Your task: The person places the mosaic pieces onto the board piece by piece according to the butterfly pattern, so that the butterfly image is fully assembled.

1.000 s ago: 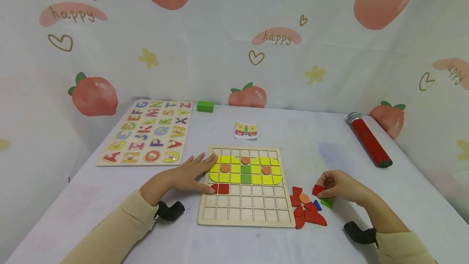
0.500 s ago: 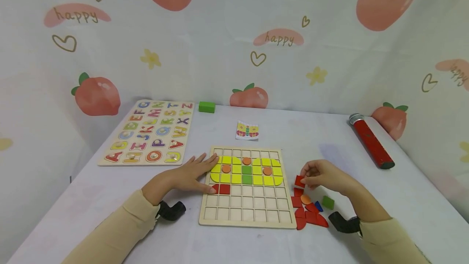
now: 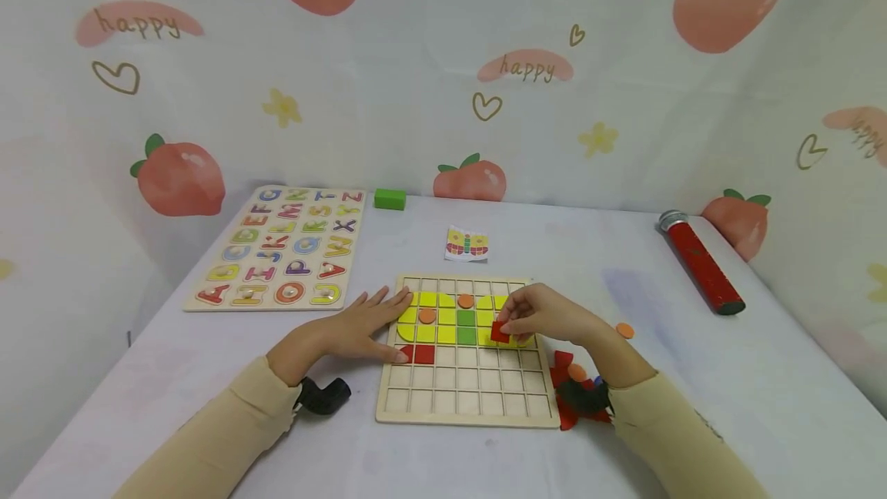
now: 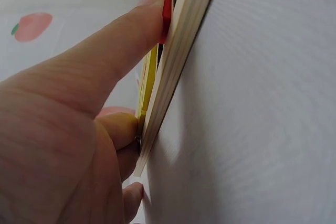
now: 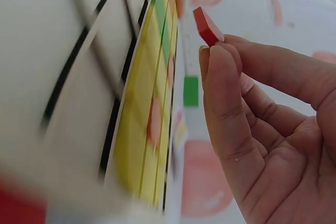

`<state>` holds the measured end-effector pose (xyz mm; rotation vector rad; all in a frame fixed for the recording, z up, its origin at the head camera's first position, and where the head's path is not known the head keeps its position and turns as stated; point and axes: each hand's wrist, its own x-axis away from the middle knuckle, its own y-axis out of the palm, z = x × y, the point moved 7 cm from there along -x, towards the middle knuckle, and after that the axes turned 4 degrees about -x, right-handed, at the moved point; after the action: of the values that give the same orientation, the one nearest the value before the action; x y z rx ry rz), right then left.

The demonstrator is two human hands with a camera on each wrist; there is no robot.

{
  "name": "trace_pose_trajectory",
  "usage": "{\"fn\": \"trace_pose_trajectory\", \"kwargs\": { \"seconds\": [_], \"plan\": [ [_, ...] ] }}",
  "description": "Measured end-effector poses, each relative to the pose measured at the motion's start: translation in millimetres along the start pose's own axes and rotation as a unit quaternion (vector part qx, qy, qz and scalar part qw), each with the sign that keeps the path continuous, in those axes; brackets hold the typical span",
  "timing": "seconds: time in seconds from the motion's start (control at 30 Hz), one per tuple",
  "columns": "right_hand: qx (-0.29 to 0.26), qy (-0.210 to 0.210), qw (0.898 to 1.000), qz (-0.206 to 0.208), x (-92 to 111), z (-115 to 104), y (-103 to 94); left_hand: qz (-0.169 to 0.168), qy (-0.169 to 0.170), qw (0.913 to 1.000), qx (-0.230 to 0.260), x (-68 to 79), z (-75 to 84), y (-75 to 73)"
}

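Note:
A wooden grid board (image 3: 467,382) holds yellow pieces, green squares (image 3: 466,319) and orange discs in its upper rows. My left hand (image 3: 349,329) rests over the board's left edge, fingers extended. Its thumb lies on a red piece (image 4: 167,14) with a curved edge, beside a red square tile (image 3: 425,354) in the grid. Above the board's right half, my right hand (image 3: 547,316) pinches another red square tile (image 3: 500,332) between thumb and fingertips. The right wrist view shows this tile (image 5: 208,27) lifted clear of the board. Part of the right yellow group is hidden by that hand.
Loose red pieces (image 3: 563,360) and an orange disc (image 3: 577,373) lie right of the board, partly under the right forearm. Another orange disc (image 3: 625,330) lies farther right. Behind are a picture card (image 3: 466,244), alphabet puzzle (image 3: 277,252), green block (image 3: 390,199) and red microphone (image 3: 703,268).
My right hand has carried the red square tile leftward from the loose pieces to above the board. The left hand has stayed in place.

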<state>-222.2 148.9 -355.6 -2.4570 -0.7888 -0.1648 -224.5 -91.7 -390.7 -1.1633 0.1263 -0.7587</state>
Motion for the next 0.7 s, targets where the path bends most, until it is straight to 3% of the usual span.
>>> {"fn": "trace_pose_trajectory", "kwargs": {
  "seconds": [0.5,0.7],
  "plan": [
    [-0.033,-0.003,0.997,-0.07,-37,-30,53.2,-0.001,-0.003,1.0,-0.005,-1.2,0.0,-0.2],
    [0.039,-0.038,0.997,-0.063,-40,-31,60.2,-0.001,0.001,1.0,-0.005,-2.4,-0.9,1.5]
  ]
}}
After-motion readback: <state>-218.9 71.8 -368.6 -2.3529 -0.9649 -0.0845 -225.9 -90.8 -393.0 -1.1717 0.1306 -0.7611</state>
